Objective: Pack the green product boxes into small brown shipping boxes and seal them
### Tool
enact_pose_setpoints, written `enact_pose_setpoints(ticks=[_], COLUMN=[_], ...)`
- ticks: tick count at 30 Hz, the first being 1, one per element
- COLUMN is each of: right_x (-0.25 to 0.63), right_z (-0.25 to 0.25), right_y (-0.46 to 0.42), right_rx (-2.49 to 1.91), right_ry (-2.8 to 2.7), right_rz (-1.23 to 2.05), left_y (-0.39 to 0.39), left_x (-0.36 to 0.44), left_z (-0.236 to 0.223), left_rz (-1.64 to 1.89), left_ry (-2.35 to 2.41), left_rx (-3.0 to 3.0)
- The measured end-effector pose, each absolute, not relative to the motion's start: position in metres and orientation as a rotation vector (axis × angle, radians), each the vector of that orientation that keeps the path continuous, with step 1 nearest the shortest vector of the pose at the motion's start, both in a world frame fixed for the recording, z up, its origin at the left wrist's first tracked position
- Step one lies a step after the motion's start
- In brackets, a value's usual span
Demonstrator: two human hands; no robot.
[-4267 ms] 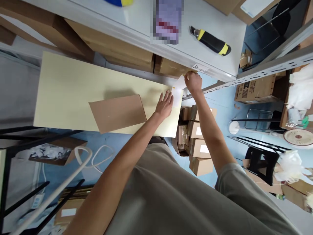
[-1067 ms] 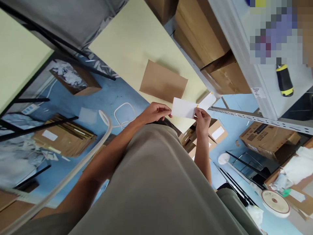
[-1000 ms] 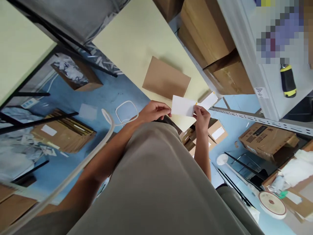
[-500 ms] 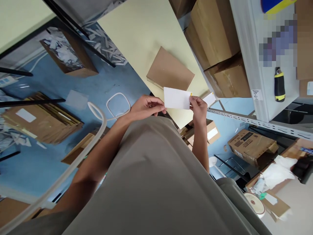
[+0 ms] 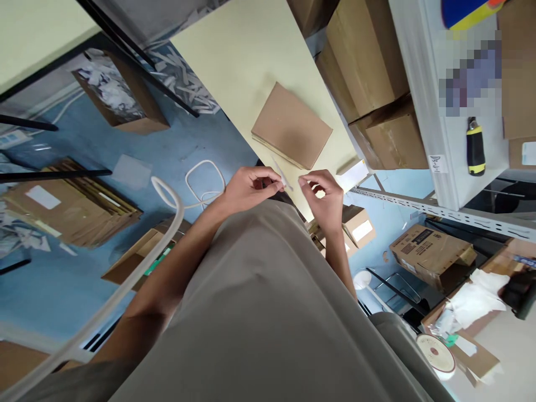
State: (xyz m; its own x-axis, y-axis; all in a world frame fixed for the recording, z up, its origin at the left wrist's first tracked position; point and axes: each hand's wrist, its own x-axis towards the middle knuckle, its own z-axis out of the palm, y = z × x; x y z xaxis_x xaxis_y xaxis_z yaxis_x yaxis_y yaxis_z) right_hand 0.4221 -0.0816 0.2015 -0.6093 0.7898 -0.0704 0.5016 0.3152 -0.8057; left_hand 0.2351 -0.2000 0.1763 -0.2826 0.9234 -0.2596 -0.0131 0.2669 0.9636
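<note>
A white card (image 5: pixel 281 172) is turned almost edge-on, so only a thin sliver shows. My left hand (image 5: pixel 253 187) pinches it between thumb and fingers at its lower end. Just to the right, my right hand (image 5: pixel 325 195) is closed in a pinch, its fingertips a small gap from the card. Whatever those fingertips hold, if anything, is too small to make out. Beyond both hands, a small stack of flat brown cardboard (image 5: pixel 292 124) lies on the pale yellow table (image 5: pixel 247 44). A white box (image 5: pixel 353 174) with a yellow corner mark sits at the table's right edge.
Brown cartons (image 5: pixel 362 61) stand along the table's right side. A grey shelf (image 5: pixel 452 139) holds a black-and-yellow utility knife (image 5: pixel 475 148). On the floor left are a carton of shredded paper (image 5: pixel 111 92) and stacked flattened cardboard (image 5: pixel 79 206). A white tube (image 5: pixel 138 268) curves past my left arm.
The white card has turned from face-on to edge-on. My right hand has let go of its right edge and moved left and slightly down, while my left hand keeps hold of it.
</note>
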Motion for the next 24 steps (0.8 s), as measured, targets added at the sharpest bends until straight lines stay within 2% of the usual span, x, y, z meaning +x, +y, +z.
enact_pose_setpoints(ticks=[4, 12, 19, 24], right_x=[0.414, 0.41, 0.416, 0.426], right_z=[0.223, 0.218, 0.213, 0.211], right_y=[-0.103, -0.098, -0.086, -0.075], right_rx=[-1.067, -1.145, -1.391, -1.524], right_ry=[-2.288, -2.326, -2.136, -1.763], right_rz=[1.254, 1.212, 1.168, 1.246], left_y=[-0.2, -0.197, -0.19, -0.173], left_x=[0.237, 0.243, 0.218, 0.154], left_z=[0.178, 0.175, 0.123, 0.089], left_rz=[1.202, 1.203, 1.095, 1.116], left_ry=[1.579, 1.612, 2.084, 2.215], left_rx=[1.005, 1.085, 0.825, 0.249])
